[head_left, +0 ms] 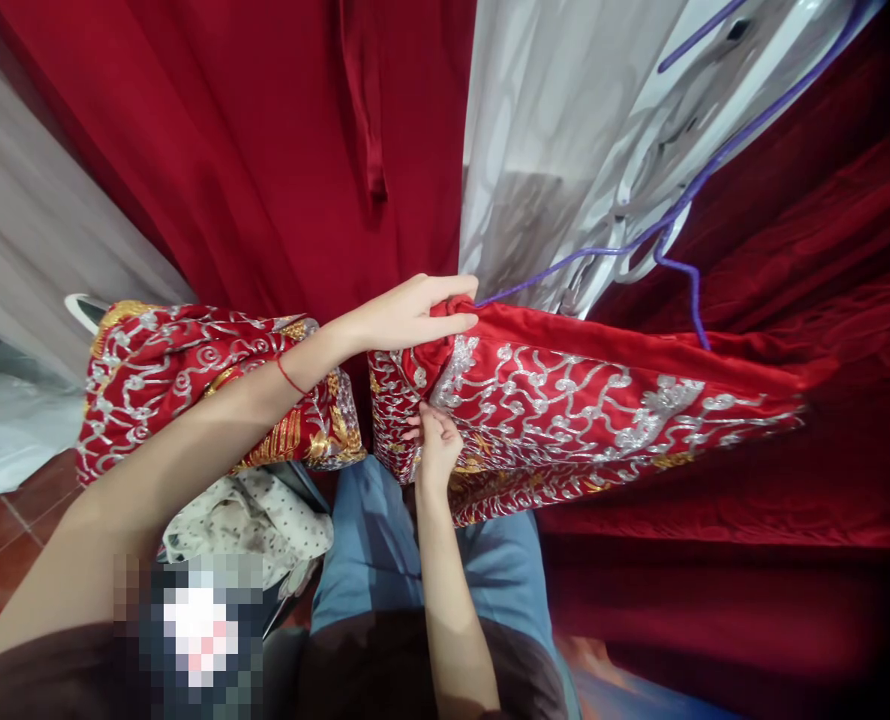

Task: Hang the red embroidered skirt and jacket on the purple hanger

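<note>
The red embroidered garment [557, 400] is in front of your legs, a purple wire hanger [617, 250] at its top band. Your left hand [407, 315] pinches that band, thumb and fingers nearly together; your right hand [439, 450], fingers curled closed, grips cloth just below. Red drapery [265, 150] hangs beyond.

A: How is the embroidered garment [557, 400] on the purple hanger [691, 192] coloured?
B: Bright red is crossed by curling silver vines and flower clusters, with touches of gold; its edge band [602, 340] is plain red.
A: And the folded embroidered cloth [190, 350]?
B: Red again, scrolled in silver and marked with gold motifs.
A: What is seen around them?
B: Plain deep red is shown by the drape [265, 130], light blue by the jeans [366, 540]; the cream fabric [242, 520] is sprinkled with dark dots.
</note>
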Motion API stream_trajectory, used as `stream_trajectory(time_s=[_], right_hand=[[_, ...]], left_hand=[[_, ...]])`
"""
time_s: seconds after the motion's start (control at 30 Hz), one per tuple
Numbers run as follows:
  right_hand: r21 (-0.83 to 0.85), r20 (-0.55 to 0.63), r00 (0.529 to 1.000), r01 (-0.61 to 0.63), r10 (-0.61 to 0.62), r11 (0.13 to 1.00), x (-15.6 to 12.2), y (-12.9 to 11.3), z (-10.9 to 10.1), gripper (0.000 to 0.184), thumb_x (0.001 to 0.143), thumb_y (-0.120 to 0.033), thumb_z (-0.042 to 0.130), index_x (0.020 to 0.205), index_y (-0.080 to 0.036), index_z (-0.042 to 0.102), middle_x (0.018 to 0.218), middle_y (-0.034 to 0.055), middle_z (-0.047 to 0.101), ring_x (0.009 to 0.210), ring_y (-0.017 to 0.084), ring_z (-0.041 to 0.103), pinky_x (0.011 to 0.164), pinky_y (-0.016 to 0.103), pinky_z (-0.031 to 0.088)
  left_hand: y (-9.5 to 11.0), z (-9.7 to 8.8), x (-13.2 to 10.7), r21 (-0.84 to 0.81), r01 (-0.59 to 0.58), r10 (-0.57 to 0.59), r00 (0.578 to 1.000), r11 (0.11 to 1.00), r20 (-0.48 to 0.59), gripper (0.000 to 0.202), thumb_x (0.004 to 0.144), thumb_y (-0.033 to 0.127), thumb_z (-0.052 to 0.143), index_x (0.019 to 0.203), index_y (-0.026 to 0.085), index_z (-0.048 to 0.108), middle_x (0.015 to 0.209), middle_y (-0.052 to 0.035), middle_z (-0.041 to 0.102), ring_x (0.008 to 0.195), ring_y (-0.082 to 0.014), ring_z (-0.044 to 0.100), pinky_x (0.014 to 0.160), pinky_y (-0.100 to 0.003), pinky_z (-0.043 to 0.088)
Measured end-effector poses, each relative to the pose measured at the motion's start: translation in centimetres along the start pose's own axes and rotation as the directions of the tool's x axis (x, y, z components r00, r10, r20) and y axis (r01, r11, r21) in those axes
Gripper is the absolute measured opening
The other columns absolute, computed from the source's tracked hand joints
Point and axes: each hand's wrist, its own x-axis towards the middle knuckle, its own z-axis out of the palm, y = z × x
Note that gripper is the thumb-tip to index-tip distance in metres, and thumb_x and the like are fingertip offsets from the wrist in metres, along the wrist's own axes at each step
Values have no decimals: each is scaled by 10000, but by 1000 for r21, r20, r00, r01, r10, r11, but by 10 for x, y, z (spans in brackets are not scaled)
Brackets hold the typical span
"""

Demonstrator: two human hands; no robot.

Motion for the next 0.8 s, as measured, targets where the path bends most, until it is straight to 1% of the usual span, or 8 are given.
stream_trajectory(time_s=[0.13, 0.27, 0.37, 0.43, 0.5, 0.53, 0.7, 0.8], right_hand=[[35, 42, 992, -124, 122, 992, 5, -2, 0, 306, 678, -450, 693, 766, -171, 602, 562, -21, 655, 371, 82, 500, 410, 210, 302], [-115, 160, 983, -68, 86, 991, -5, -4, -7, 309, 775, -481, 593, 670, -198, 527, 522, -23, 610, 366, 91, 476, 429, 225, 327], [-329, 176, 980, 144, -89, 933, -19, -8, -12, 278, 838, -427, 558, 710, -182, 583, 617, 1, 638, 495, 116, 534, 544, 249, 422], [-486, 147, 953, 304, -266, 820, -27, -12, -15, 263, 864, -403, 566, 761, -173, 644, 738, 27, 658, 650, 142, 572, 667, 271, 453], [-582, 136, 919, 377, -371, 721, -31, -15, -18, 282, 886, -406, 567, 767, -173, 672, 807, 44, 641, 755, 160, 569, 730, 282, 440], [-596, 127, 911, 386, -392, 704, -31, -15, -19, 293, 892, -411, 566, 758, -173, 673, 818, 47, 625, 776, 163, 564, 738, 283, 435], [-446, 125, 900, 426, -417, 787, -20, -4, -26, 212, 866, -348, 579, 804, -174, 683, 912, 54, 587, 852, 161, 575, 770, 276, 463], [-359, 133, 908, 417, -397, 835, -14, 1, -31, 191, 843, -344, 600, 797, -180, 686, 906, 45, 589, 853, 161, 588, 788, 285, 479]], left_hand=[[1, 0, 0, -6, 10, -10, 1000, 1000, -3, 208, 933, 299, 534, 783, 189, 439, 655, 61, 402, 611, -92, 369, 635, -245, 344], [0, -1, 0, -18, 17, -17, 1000, 1000, 7, 202, 930, 293, 538, 785, 187, 445, 664, 58, 399, 612, -91, 371, 630, -244, 344], [-1, -1, 1, -34, 12, -12, 1000, 999, 14, 206, 926, 284, 541, 775, 189, 439, 664, 55, 390, 606, -89, 364, 613, -244, 331], [-2, -2, 1, -43, 14, -13, 1000, 999, 17, 213, 925, 288, 541, 769, 192, 432, 663, 53, 383, 606, -92, 359, 610, -250, 326], [-2, -2, 1, -47, 22, -21, 1000, 999, 18, 217, 924, 298, 541, 769, 196, 429, 664, 50, 383, 607, -96, 357, 610, -258, 326], [-2, -2, 1, -48, 26, -25, 1000, 999, 19, 217, 924, 304, 540, 770, 198, 429, 667, 48, 386, 607, -98, 356, 610, -261, 326], [-2, -2, 1, -47, 25, -24, 1000, 999, 19, 215, 923, 324, 534, 775, 200, 438, 665, 47, 386, 607, -103, 358, 613, -266, 328], [-3, -2, 2, -42, 18, -17, 1000, 999, 16, 211, 920, 322, 537, 774, 197, 448, 668, 44, 392, 611, -102, 364, 606, -261, 322]])
